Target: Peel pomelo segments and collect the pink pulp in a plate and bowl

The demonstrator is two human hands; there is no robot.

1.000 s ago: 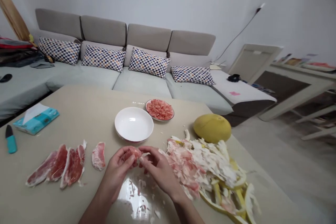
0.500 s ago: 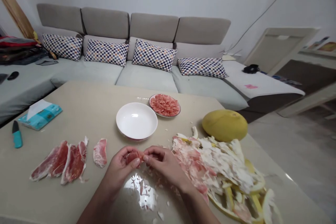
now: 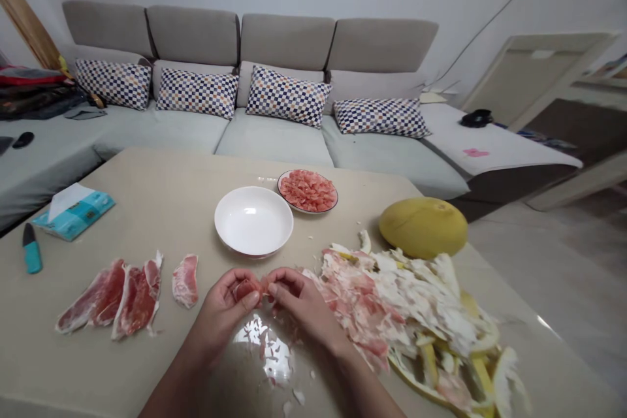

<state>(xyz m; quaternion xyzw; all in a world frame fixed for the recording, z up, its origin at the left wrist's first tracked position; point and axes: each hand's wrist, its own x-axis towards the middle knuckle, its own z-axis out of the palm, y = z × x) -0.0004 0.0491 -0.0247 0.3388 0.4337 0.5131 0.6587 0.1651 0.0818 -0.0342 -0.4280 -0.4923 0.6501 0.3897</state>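
- Left hand (image 3: 223, 310): fingers curled, half shut, cupping one end of a pink pomelo segment (image 3: 247, 289).
- Right hand (image 3: 304, 307): fingers bent inward, pinching the segment's other end. The two hands almost meet around it.
- The segment sits between the hands, above the table (image 3: 147, 209) and just in front of a white bowl (image 3: 253, 221).
- Scraps of membrane (image 3: 298, 396) lie on the glossy tabletop beneath the hands.
- Just right of the right hand is a heap of pith (image 3: 411, 294) and pink membrane, lying on yellow rind (image 3: 428, 366).
- A whole pomelo (image 3: 422, 227) sits just behind the heap.
- Behind the bowl, a plate (image 3: 283, 194) holds loose pink pulp (image 3: 307, 191).
- Left of the hands lie peeled segments (image 3: 110, 297) side by side, with a single segment (image 3: 185, 281) slightly apart.
- At the far left are a tissue packet (image 3: 73, 209) and a knife (image 3: 31, 248) with a teal handle.
- Beyond the table stands a grey sofa (image 3: 274, 150) with checked cushions (image 3: 287, 96).
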